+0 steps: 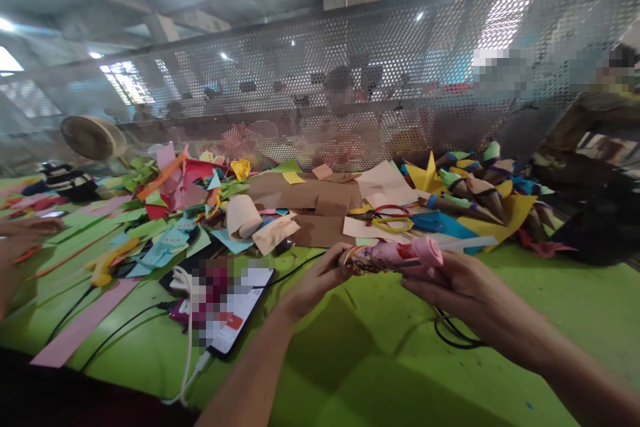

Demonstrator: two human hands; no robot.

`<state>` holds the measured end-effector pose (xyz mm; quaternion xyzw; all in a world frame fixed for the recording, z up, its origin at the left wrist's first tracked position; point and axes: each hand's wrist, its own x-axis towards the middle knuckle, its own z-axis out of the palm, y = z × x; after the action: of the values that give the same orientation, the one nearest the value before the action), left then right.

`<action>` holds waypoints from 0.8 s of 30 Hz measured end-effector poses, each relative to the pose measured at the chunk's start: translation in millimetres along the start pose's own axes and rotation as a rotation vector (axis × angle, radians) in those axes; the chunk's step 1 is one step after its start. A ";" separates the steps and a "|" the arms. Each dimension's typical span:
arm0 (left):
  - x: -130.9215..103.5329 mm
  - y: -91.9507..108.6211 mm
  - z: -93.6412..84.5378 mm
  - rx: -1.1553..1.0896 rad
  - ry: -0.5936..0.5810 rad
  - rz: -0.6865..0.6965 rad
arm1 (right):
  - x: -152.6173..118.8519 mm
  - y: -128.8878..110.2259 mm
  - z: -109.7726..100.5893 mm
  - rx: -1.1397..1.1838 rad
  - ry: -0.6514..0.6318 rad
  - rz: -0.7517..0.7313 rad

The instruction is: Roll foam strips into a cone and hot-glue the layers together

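Both hands hold a pink glue gun (pixel 400 255) level above the green table, its body patched with worn, multicoloured wrapping. My left hand (pixel 323 280) pinches the left end between thumb and fingers. At the other end my right hand (pixel 463 287) is closed around the gun from behind and below, so some fingers are hidden. A translucent glue stick (pixel 475 242) juts out to the right, just above that hand. Below it, a black cord (pixel 450 340) loops on the table.
A phone (pixel 243 310) with cables and a power strip lies left of my arms. Further left are a yellow glue gun (pixel 107 265) and another person's hand (pixel 25 233). Paper scraps, scissors (pixel 393 221) and paper cones (pixel 480 193) line the back, before a perforated metal screen (pixel 300 100).
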<state>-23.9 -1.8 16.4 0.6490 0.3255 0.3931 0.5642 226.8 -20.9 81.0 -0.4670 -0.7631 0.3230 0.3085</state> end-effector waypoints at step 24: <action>-1.0 -5.0 -0.7 -0.018 0.016 -0.004 | 0.8 -6.6 1.7 -0.257 0.004 -0.061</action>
<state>-24.8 -1.6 11.3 0.6401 0.3277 0.4003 0.5680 221.8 -22.9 85.2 -0.4799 -0.8114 0.2123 0.2574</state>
